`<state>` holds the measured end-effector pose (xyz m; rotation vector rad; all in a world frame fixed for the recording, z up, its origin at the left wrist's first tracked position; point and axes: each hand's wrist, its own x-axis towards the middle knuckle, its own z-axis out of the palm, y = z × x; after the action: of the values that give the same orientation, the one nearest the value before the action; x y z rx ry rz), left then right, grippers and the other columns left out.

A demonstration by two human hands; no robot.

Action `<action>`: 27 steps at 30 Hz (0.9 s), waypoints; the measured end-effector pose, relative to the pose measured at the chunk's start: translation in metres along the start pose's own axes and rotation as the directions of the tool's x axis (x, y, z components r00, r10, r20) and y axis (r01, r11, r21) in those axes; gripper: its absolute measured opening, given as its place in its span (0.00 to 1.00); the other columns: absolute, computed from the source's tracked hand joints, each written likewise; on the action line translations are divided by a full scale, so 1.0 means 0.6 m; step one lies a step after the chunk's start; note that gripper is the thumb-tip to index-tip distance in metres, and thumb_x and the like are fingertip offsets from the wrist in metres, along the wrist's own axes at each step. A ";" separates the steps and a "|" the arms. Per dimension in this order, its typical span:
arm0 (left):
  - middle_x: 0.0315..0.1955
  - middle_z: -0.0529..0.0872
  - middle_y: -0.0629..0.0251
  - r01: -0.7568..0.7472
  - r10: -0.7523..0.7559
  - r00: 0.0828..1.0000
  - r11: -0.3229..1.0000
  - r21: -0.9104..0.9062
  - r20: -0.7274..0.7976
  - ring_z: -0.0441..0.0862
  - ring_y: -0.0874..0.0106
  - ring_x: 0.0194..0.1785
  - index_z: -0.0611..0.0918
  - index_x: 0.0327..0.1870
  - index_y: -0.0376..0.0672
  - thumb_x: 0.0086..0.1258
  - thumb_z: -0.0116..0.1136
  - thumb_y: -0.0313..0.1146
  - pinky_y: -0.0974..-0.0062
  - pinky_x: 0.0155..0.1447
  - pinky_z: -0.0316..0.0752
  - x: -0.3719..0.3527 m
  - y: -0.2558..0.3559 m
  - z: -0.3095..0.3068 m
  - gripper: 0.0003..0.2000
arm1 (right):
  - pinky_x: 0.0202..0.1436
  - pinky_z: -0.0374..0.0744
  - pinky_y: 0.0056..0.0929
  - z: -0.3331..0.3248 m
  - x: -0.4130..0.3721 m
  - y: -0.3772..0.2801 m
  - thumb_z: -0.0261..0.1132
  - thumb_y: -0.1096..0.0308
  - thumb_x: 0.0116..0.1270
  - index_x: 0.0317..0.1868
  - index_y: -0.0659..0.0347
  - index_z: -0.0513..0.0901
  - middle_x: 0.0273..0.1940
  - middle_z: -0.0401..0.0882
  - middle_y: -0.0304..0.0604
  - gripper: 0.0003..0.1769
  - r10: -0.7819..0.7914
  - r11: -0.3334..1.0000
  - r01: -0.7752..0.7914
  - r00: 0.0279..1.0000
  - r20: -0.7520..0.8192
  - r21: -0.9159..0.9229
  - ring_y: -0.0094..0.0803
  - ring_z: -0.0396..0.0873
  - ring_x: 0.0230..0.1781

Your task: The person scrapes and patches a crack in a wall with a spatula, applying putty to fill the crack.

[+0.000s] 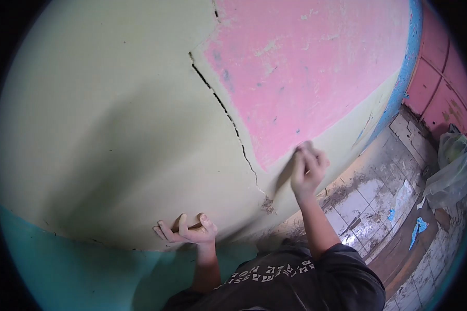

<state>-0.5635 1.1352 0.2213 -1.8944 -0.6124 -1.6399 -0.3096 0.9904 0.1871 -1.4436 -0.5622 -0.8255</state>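
My right hand (pixel 309 168) is at the lower edge of a pink painted patch (pixel 301 78) on the wall. Its fingers are pinched together, and whatever they may hold is too small to make out. Lower and to the left, my left hand (pixel 189 232) is raised in front of the cream wall (pixel 114 171), its fingers loosely curled and apart. I see nothing in it, and pale dust coats the fingertips. Between the hands, a dark jagged crack (pixel 225 111) runs down beside the pink patch to a rough broken spot (pixel 268 205).
A teal band (pixel 41 259) covers the wall's bottom left. Blue trim (pixel 399 78) edges the wall at right, beside a pink door-like panel (pixel 441 67). Debris lies on the dirty tiled floor (pixel 366 202), with a clear plastic bag (pixel 449 166) and blue scraps (pixel 419 228).
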 end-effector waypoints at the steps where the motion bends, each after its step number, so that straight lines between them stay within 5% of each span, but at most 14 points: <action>1: 0.73 0.63 0.35 0.007 -0.007 1.000 1.000 -0.006 -0.011 0.55 0.36 0.79 0.76 0.57 0.39 0.82 0.51 0.54 0.27 0.77 0.52 0.000 0.002 0.003 0.24 | 0.52 0.60 0.39 0.002 0.003 0.007 0.76 0.74 0.57 0.48 0.49 0.92 0.36 0.83 0.34 0.17 0.147 0.989 -0.146 0.987 -0.067 0.019 0.28 0.75 0.32; 4: 0.73 0.62 0.35 0.014 -0.014 1.000 1.000 -0.012 -0.015 0.55 0.36 0.79 0.76 0.57 0.39 0.82 0.51 0.54 0.27 0.77 0.51 0.000 0.008 0.004 0.23 | 0.52 0.61 0.37 -0.009 -0.024 -0.046 0.76 0.74 0.59 0.49 0.53 0.92 0.34 0.82 0.35 0.16 -0.291 0.957 0.281 0.938 0.188 0.074 0.30 0.75 0.32; 5: 0.73 0.62 0.35 0.008 -0.009 1.000 1.000 -0.010 -0.013 0.55 0.36 0.79 0.76 0.57 0.40 0.82 0.51 0.54 0.27 0.77 0.51 0.001 0.006 0.003 0.23 | 0.52 0.62 0.38 -0.013 -0.024 -0.055 0.75 0.74 0.60 0.47 0.54 0.92 0.35 0.82 0.36 0.13 -0.314 0.949 0.314 0.926 0.210 0.032 0.31 0.75 0.34; 8: 0.73 0.62 0.36 0.004 -0.004 1.000 1.000 -0.003 0.016 0.54 0.36 0.79 0.75 0.58 0.40 0.82 0.51 0.54 0.27 0.77 0.51 -0.003 -0.002 0.000 0.24 | 0.53 0.62 0.39 -0.006 -0.014 0.017 0.75 0.73 0.60 0.45 0.53 0.92 0.37 0.83 0.38 0.12 -0.018 0.997 0.020 1.000 0.021 -0.081 0.29 0.75 0.36; 9: 0.73 0.62 0.36 0.006 -0.007 1.000 1.000 0.002 0.014 0.54 0.37 0.79 0.75 0.58 0.40 0.82 0.51 0.54 0.27 0.77 0.51 -0.004 -0.002 -0.001 0.24 | 0.52 0.62 0.41 0.000 -0.009 0.000 0.74 0.73 0.60 0.45 0.51 0.93 0.37 0.84 0.37 0.12 0.327 0.939 -0.319 0.944 -0.047 0.127 0.29 0.76 0.36; 12: 0.73 0.62 0.36 0.018 -0.018 1.000 1.000 -0.005 0.010 0.53 0.37 0.80 0.75 0.59 0.40 0.81 0.52 0.54 0.28 0.77 0.50 -0.004 0.006 0.001 0.24 | 0.52 0.64 0.40 -0.011 -0.024 -0.024 0.75 0.73 0.60 0.45 0.54 0.93 0.37 0.83 0.38 0.12 -0.232 0.972 0.235 0.962 0.146 -0.005 0.30 0.75 0.35; 13: 0.73 0.62 0.36 0.021 -0.021 1.000 1.000 -0.009 0.001 0.53 0.37 0.80 0.75 0.59 0.40 0.81 0.52 0.54 0.28 0.77 0.50 -0.001 0.008 0.002 0.24 | 0.53 0.64 0.39 -0.022 -0.022 -0.042 0.75 0.73 0.60 0.43 0.54 0.93 0.37 0.83 0.39 0.10 -0.261 0.964 0.267 0.937 0.232 0.006 0.31 0.75 0.35; 16: 0.74 0.61 0.36 0.029 -0.030 0.999 0.998 -0.053 -0.013 0.53 0.37 0.80 0.75 0.59 0.40 0.81 0.53 0.54 0.28 0.77 0.50 0.008 0.015 0.005 0.24 | 0.52 0.62 0.37 -0.022 0.012 -0.004 0.74 0.76 0.60 0.47 0.57 0.91 0.38 0.83 0.38 0.13 -0.115 0.987 0.126 0.987 0.109 -0.098 0.31 0.72 0.36; 17: 0.74 0.61 0.35 0.039 -0.040 0.999 0.997 -0.071 -0.014 0.53 0.37 0.80 0.74 0.59 0.40 0.81 0.53 0.54 0.28 0.77 0.50 0.007 0.017 0.004 0.24 | 0.54 0.61 0.36 -0.009 -0.001 0.012 0.74 0.76 0.60 0.48 0.56 0.91 0.39 0.84 0.38 0.14 0.197 0.978 -0.198 0.980 0.023 0.070 0.30 0.73 0.38; 21: 0.73 0.61 0.34 0.042 -0.042 0.999 0.998 -0.053 0.004 0.53 0.36 0.80 0.74 0.59 0.39 0.82 0.53 0.54 0.27 0.77 0.50 0.003 0.016 0.003 0.24 | 0.53 0.63 0.33 -0.015 -0.025 -0.054 0.71 0.77 0.63 0.47 0.57 0.91 0.40 0.85 0.40 0.12 -0.262 0.965 0.250 0.933 0.247 0.081 0.29 0.73 0.40; 24: 0.73 0.61 0.34 0.011 -0.011 1.000 1.000 -0.023 0.005 0.53 0.36 0.80 0.75 0.59 0.39 0.82 0.52 0.54 0.27 0.77 0.50 0.000 0.003 0.002 0.23 | 0.54 0.63 0.34 -0.007 -0.011 -0.004 0.73 0.76 0.62 0.47 0.56 0.92 0.42 0.85 0.40 0.12 -0.151 0.986 0.158 0.983 0.105 -0.062 0.29 0.72 0.39; 25: 0.73 0.61 0.35 0.011 -0.011 1.000 1.000 -0.023 0.001 0.53 0.36 0.79 0.75 0.59 0.39 0.82 0.52 0.54 0.27 0.76 0.50 0.001 0.003 0.003 0.23 | 0.54 0.62 0.34 -0.005 -0.012 0.007 0.74 0.75 0.61 0.48 0.55 0.92 0.45 0.87 0.40 0.14 0.107 0.993 -0.106 0.994 0.034 -0.044 0.30 0.72 0.40; 27: 0.73 0.62 0.35 0.019 -0.020 1.000 1.000 -0.021 -0.005 0.53 0.36 0.79 0.75 0.58 0.40 0.82 0.51 0.54 0.27 0.76 0.51 0.000 0.008 0.001 0.23 | 0.54 0.62 0.38 -0.003 -0.025 -0.004 0.75 0.73 0.61 0.47 0.53 0.93 0.41 0.87 0.39 0.13 -0.091 0.996 0.093 0.989 0.117 -0.008 0.29 0.74 0.38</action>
<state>-0.5597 1.1320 0.2205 -1.9044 -0.6158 -1.6689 -0.3208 0.9910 0.1768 -1.4943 -0.7177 -0.8221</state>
